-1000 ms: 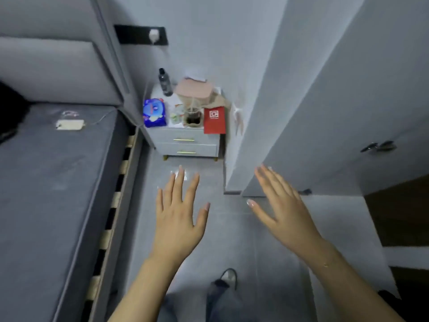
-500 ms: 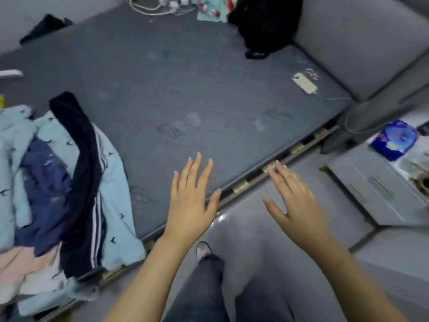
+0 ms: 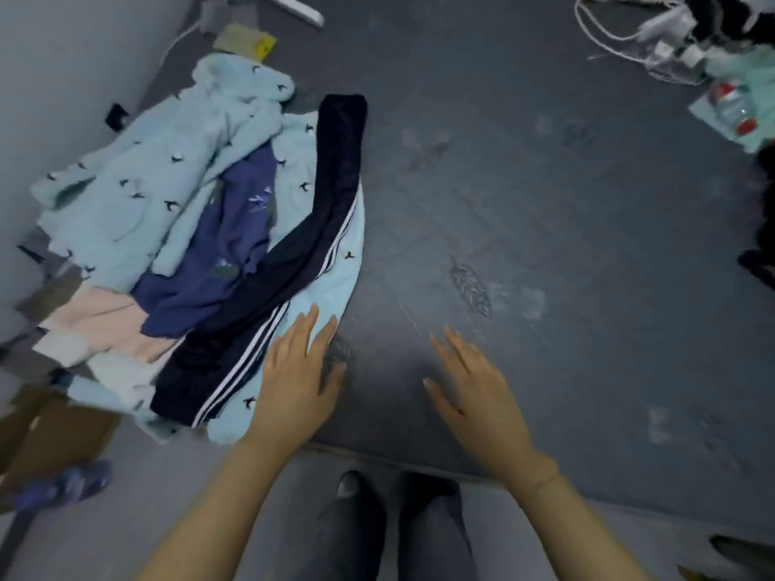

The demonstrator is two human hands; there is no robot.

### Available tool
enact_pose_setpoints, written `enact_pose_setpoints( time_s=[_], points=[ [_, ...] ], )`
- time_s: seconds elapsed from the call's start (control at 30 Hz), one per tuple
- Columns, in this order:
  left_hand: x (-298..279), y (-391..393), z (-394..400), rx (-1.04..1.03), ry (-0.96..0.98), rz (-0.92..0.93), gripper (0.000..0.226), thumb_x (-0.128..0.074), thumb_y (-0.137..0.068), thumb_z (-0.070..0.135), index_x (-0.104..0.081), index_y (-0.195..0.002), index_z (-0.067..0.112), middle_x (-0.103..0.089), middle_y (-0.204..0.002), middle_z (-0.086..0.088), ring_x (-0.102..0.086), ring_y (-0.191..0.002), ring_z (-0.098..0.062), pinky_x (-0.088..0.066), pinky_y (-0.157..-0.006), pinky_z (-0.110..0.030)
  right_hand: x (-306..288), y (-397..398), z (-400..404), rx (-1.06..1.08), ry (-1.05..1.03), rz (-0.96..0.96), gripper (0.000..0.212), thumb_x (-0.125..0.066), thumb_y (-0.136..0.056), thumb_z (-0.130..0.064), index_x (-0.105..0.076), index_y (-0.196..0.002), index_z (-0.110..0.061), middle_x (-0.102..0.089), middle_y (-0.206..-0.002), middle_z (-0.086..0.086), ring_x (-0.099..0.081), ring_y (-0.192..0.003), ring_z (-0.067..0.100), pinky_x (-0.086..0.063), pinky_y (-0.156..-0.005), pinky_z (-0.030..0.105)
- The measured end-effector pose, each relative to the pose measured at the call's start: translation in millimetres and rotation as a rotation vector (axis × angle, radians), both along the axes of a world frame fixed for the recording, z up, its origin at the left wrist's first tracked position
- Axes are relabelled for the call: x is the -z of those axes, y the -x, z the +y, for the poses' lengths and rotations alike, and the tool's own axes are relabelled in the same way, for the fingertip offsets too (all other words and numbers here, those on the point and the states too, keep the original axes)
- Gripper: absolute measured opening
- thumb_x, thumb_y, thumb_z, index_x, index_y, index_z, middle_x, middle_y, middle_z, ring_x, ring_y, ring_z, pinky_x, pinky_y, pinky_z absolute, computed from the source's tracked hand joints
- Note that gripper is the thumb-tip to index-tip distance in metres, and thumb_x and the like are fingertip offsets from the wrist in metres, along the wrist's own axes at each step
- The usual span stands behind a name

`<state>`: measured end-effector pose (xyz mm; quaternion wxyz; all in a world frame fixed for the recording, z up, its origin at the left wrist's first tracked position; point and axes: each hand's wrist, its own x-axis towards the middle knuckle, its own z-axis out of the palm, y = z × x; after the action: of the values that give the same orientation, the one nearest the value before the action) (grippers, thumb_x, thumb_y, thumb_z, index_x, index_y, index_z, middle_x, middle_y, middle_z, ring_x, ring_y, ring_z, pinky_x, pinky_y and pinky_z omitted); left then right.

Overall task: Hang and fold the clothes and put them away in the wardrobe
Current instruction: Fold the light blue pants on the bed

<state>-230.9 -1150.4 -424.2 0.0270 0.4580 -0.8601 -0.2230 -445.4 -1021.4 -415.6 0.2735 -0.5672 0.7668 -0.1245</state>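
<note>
with both hands flat-fingered and empty, the left hand point(image 3: 300, 383) over the clothes pile's point(image 3: 201, 245) edge on the bed point(image 3: 545, 203), the right hand point(image 3: 478, 387) beside it, a careless grab of the striped trousers point(image 3: 293, 262) likely drags tangled layers off.

I see a dark grey bed point(image 3: 545, 203) filling most of the frame. At upper right lie tangled white cables point(image 3: 620, 39) and a plastic bottle with a red cap point(image 3: 732, 104) on a pale green cloth point(image 3: 755, 77). At lower left, a brown cardboard box point(image 3: 54, 434) and a blue shoe point(image 3: 71, 484) sit on the grey floor point(image 3: 126, 538)
</note>
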Motion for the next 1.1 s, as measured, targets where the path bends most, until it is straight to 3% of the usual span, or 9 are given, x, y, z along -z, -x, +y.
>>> enact_pose_setpoints(
  time_s=[0.2,0.33,0.47,0.6,0.7,0.77,0.87,0.97,1.1],
  points=[
    [82,-3,-65,-0.215,-0.054,-0.014,0.058,-0.070,-0.088,0.016,-0.048,-0.140,0.005,-0.034,-0.153,-0.018,-0.038,-0.137,-0.039,-0.037,-0.105,-0.057,78,17,-87,-0.072,-0.083,-0.136,0.055,-0.051,-0.100,-0.034,-0.035,-0.149,-0.015,-0.030,-0.157,0.004,-0.029,-0.144,0.019,-0.024,-0.118,0.033],
    [140,2,-129,-0.237,-0.041,0.011,0.057,-0.063,-0.093,0.022,-0.042,-0.146,0.017,-0.024,-0.159,-0.011,-0.023,-0.146,-0.034,-0.026,-0.112,-0.060,148,8,-143,0.106,-0.157,-0.415,0.047,-0.058,-0.097,-0.020,-0.046,-0.142,-0.009,-0.047,-0.144,0.006,-0.042,-0.134,0.018,-0.029,-0.116,0.030],
    [201,12,-207,-0.175,0.041,-0.019,0.051,-0.052,-0.099,0.029,-0.038,-0.148,0.032,-0.010,-0.163,-0.003,-0.007,-0.150,-0.026,-0.011,-0.119,-0.052,221,-8,-222,0.314,-0.209,-0.607,0.047,-0.057,-0.098,-0.025,-0.046,-0.142,-0.011,-0.048,-0.143,0.004,-0.046,-0.131,0.016,-0.035,-0.112,0.029],
    [259,21,-259,-0.118,0.060,-0.146,0.052,-0.044,-0.101,0.040,-0.029,-0.150,0.038,-0.010,-0.163,0.001,-0.009,-0.150,-0.021,-0.010,-0.118,-0.052,265,-23,-309,0.554,-0.051,-0.890,0.027,-0.063,-0.094,-0.023,-0.052,-0.117,-0.030,-0.062,-0.115,-0.010,-0.061,-0.112,0.014,-0.051,-0.083,0.015],
    [294,16,-270,-0.137,0.123,-0.239,0.051,-0.039,-0.102,0.042,-0.030,-0.151,0.032,-0.034,-0.155,-0.003,-0.029,-0.143,-0.020,-0.018,-0.112,-0.047,285,-26,-352,0.572,-0.003,-1.038,0.047,-0.072,-0.088,-0.029,-0.044,-0.125,-0.033,-0.061,-0.117,-0.012,-0.062,-0.104,0.005,-0.053,-0.076,0.015],
    [305,11,-274,-0.175,0.209,-0.228,0.051,-0.044,-0.102,0.038,-0.034,-0.150,0.025,-0.047,-0.145,-0.007,-0.041,-0.134,-0.023,-0.026,-0.105,-0.044,294,-27,-361,0.599,0.014,-1.069,0.041,-0.066,-0.092,-0.020,-0.049,-0.129,-0.023,-0.065,-0.114,-0.005,-0.064,-0.099,0.011,-0.055,-0.074,0.017],
    [310,2,-288,-0.299,0.248,-0.261,0.060,-0.048,-0.100,0.031,-0.023,-0.154,0.022,-0.046,-0.144,-0.009,-0.041,-0.132,-0.024,-0.033,-0.100,-0.046,299,-21,-346,0.732,0.094,-1.086,0.023,-0.056,-0.099,-0.012,-0.060,-0.121,-0.012,-0.070,-0.108,0.001,-0.067,-0.094,0.015,-0.058,-0.079,0.025],
    [302,-6,-303,-0.343,0.212,-0.347,0.070,-0.046,-0.095,0.016,-0.013,-0.156,0.020,-0.038,-0.150,-0.008,-0.035,-0.136,-0.024,-0.035,-0.101,-0.049,294,-12,-303,0.829,0.118,-1.122,0.017,-0.054,-0.100,-0.015,-0.067,-0.111,-0.015,-0.073,-0.105,0.001,-0.068,-0.093,0.015,-0.058,-0.080,0.027],
    [282,-20,-319,-0.345,0.134,-0.409,0.078,-0.050,-0.088,0.003,-0.015,-0.156,0.018,-0.031,-0.155,-0.008,-0.029,-0.140,-0.027,-0.035,-0.104,-0.050,274,-7,-243,0.980,0.143,-1.059,0.017,-0.054,-0.100,-0.017,-0.070,-0.099,-0.023,-0.073,-0.097,-0.001,-0.066,-0.090,0.016,-0.057,-0.080,0.029]
  ],
)
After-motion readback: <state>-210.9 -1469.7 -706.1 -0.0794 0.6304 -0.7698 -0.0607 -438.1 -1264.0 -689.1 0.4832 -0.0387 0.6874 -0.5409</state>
